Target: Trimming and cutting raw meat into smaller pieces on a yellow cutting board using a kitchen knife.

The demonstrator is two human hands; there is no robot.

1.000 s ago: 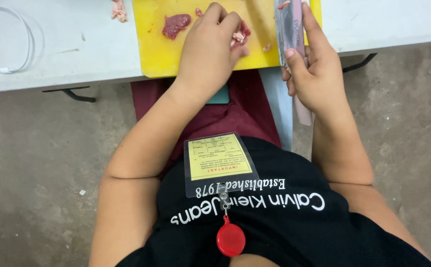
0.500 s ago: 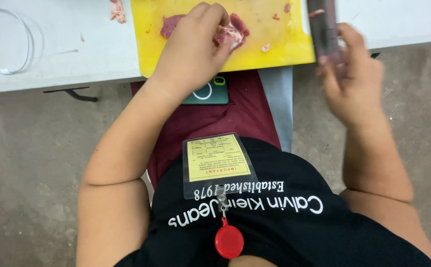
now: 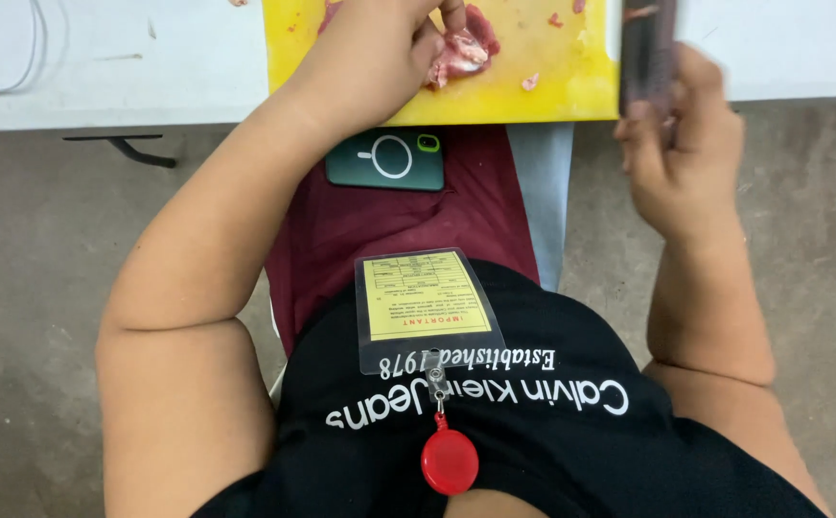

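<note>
**Meat pinned on the yellow board, blade raised at the right**

The white counter (image 3: 102, 67) ran across the top of the view, with the yellow cutting board (image 3: 552, 91) sitting at its near edge. Below it, a dark red apron (image 3: 380, 221) covered the person's lap, and a green phone (image 3: 386, 159) lay on it just under the board.

The left hand (image 3: 370, 58) was closed over a pink piece of raw meat (image 3: 464, 50), fingers curled and pressing it to the board. The right hand (image 3: 679, 134) was clenched around the handle of a cleaver (image 3: 648, 48), held upright just off the board's right edge; the picture was blurred there.

Small meat scraps (image 3: 531, 82) dotted the board.

The risk looked plain: wet meat could slip under those curled fingers, and a blade brought down close beside them might catch a fingertip. A slick grip on the handle could also let the cleaver twist, and juice could drip onto the phone below.
</note>
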